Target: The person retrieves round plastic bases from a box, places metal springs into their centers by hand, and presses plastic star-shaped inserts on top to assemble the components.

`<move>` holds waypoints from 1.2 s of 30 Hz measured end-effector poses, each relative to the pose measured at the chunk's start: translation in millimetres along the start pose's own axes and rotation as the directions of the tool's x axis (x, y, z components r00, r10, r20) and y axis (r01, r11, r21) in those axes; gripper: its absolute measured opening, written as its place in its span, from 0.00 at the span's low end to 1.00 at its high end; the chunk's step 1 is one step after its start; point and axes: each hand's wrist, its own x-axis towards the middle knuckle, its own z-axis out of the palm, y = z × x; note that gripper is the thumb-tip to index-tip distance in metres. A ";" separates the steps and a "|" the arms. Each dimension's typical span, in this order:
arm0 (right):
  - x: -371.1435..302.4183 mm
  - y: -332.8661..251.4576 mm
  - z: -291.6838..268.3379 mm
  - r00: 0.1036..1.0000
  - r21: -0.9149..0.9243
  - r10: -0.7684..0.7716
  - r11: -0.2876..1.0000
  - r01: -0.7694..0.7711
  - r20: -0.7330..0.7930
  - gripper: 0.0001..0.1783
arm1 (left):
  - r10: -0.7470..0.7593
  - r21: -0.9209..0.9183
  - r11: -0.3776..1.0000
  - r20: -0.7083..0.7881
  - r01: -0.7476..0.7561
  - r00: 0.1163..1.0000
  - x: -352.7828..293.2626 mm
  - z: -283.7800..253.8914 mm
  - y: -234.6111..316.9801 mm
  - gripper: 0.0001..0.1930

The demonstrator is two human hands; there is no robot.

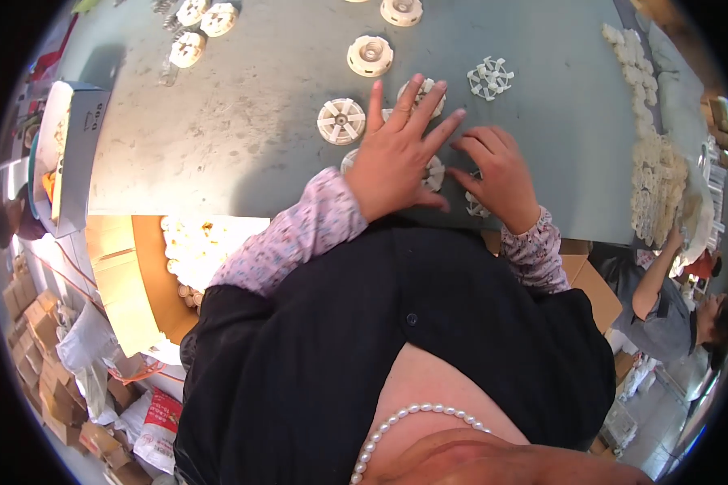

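Observation:
My left hand (400,153) lies palm down with its fingers spread over several round cream plastic parts on the grey table. One spoked part (340,121) shows whole just left of its fingers. Another spoked part (433,173) peeks out between its thumb and palm, mostly covered. Close by on the right, my right hand (497,174) has bent fingers, thumb and fingertips apart, with nothing visible between them. Beside its thumb lies a small white plastic clip piece (476,204), partly hidden by the hand. Farther off sits a cluster of white clip pieces (489,78).
A round part with a coil spring (370,56) stands beyond my left hand. More round parts (188,49) and springs lie far left. Rows of cream parts (659,186) line the right edge, where another person (663,307) reaches in. A box (77,153) stands at the left edge.

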 end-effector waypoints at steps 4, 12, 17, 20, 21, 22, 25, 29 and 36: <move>-15.3 9.0 7.8 0.996 0.066 0.073 0.995 -0.069 -0.058 0.13 | -0.043 0.096 0.994 -0.056 0.048 0.997 -15.3 -0.1 -13.6 0.44; -6.9 22.5 11.2 0.953 0.249 0.285 0.935 -0.253 -0.105 0.12 | -0.480 0.350 0.817 -0.028 0.459 0.877 -157.6 -99.6 -81.8 0.45; 21.9 31.0 26.2 0.944 0.094 0.286 0.957 -0.273 -0.165 0.16 | -0.763 0.604 0.425 -0.162 0.674 0.626 -279.6 -138.8 -142.7 0.43; 47.9 41.3 9.2 0.953 0.225 0.273 0.945 -0.239 -0.135 0.16 | -0.684 0.661 0.225 -0.416 0.716 0.599 -312.3 -146.3 -157.3 0.41; 54.1 43.0 -0.8 0.965 0.378 0.244 0.906 -0.192 -0.096 0.16 | -0.635 0.611 0.278 -0.462 0.741 0.619 -303.5 -144.8 -154.6 0.39; 47.3 43.7 -18.2 0.960 0.363 0.264 0.907 -0.215 -0.091 0.16 | -0.586 0.557 0.335 -0.508 0.760 0.631 -290.9 -142.5 -152.3 0.38; 14.0 33.2 -52.9 0.994 0.152 -0.045 0.988 0.029 0.100 0.18 | -0.429 0.358 0.691 -0.497 0.628 0.755 -206.6 -134.7 -129.5 0.32; -18.3 26.3 -41.7 0.938 0.162 0.209 0.952 -0.260 0.277 0.26 | -0.364 -0.006 0.920 -0.383 0.391 0.849 -82.7 -90.9 -112.0 0.33; 47.8 42.3 3.8 0.992 0.249 0.098 0.966 -0.076 -0.079 0.26 | -0.154 -0.110 0.986 -0.331 0.124 0.931 42.1 -14.8 -113.8 0.39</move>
